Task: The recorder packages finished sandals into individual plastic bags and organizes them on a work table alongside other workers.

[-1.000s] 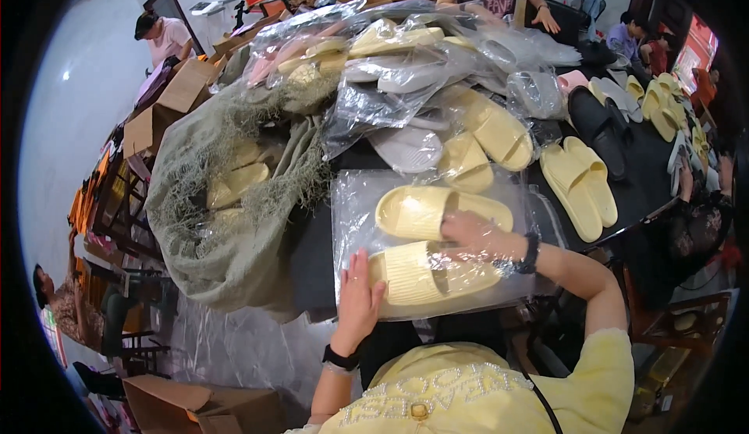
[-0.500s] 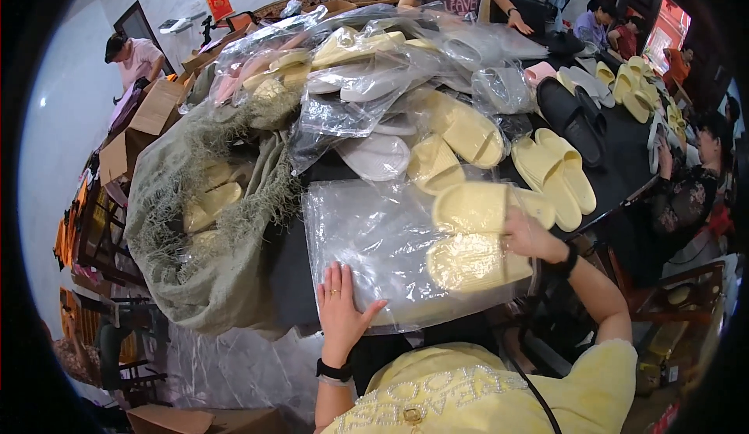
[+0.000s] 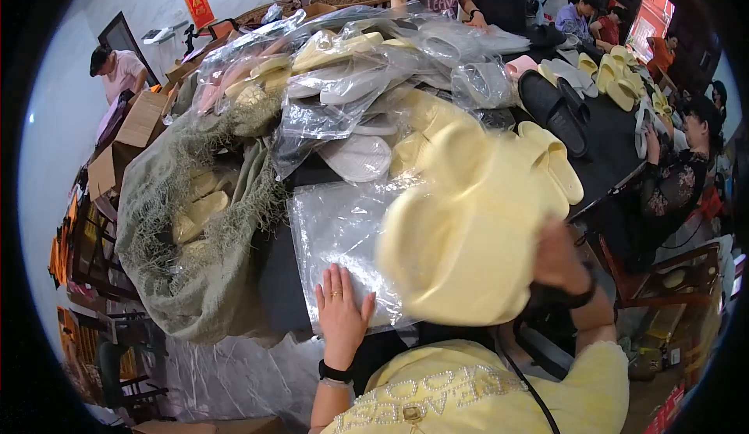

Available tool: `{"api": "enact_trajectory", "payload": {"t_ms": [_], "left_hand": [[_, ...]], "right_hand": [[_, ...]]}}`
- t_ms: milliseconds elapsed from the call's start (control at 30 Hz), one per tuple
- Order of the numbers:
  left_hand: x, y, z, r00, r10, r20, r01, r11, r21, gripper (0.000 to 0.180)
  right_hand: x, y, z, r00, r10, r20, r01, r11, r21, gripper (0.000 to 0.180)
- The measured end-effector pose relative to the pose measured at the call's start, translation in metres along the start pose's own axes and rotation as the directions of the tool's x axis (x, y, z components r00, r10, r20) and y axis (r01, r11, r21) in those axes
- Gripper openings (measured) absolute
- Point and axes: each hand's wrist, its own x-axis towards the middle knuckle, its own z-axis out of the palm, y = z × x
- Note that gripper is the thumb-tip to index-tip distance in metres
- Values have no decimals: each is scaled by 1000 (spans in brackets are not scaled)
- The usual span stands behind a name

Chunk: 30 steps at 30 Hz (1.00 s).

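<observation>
My left hand (image 3: 342, 313): spread flat on the clear bag (image 3: 335, 227), probably to stop it sliding at the counter's (image 3: 281, 286) near edge.
My right hand (image 3: 560, 261): blurred; grip closed on yellow slippers (image 3: 468, 235), presumably bearing their weight.
Slippers vs grip: left of it, raised, covering the bag's right part.

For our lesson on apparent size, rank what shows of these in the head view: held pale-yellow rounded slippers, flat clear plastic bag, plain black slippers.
1. Held pale-yellow slippers, likely enlarged by nearness
2. Clear plastic bag, partly covered
3. Black slippers
</observation>
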Motion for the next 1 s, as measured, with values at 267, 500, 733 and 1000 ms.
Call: {"api": "enact_trajectory", "payload": {"t_ms": [267,500,733,1000], "left_hand": [[-11,-9,8,992,103,-66,-121,895,-429,61],[1,5,1,999,-38,-37,33,992,-119,67],[3,7,-4,997,-38,-62,30,991,-127,69],[1,4,-1,991,-64,-117,48,990,-132,68]], "right_hand": [[30,0,164,778,150,610,-198,980,12,35],[27,44,141,856,332,396,-311,943,-118,34],[-32,85,108,894,387,224,-364,921,-138,25],[-37,81,71,821,562,97,-531,816,-229,27]]}}
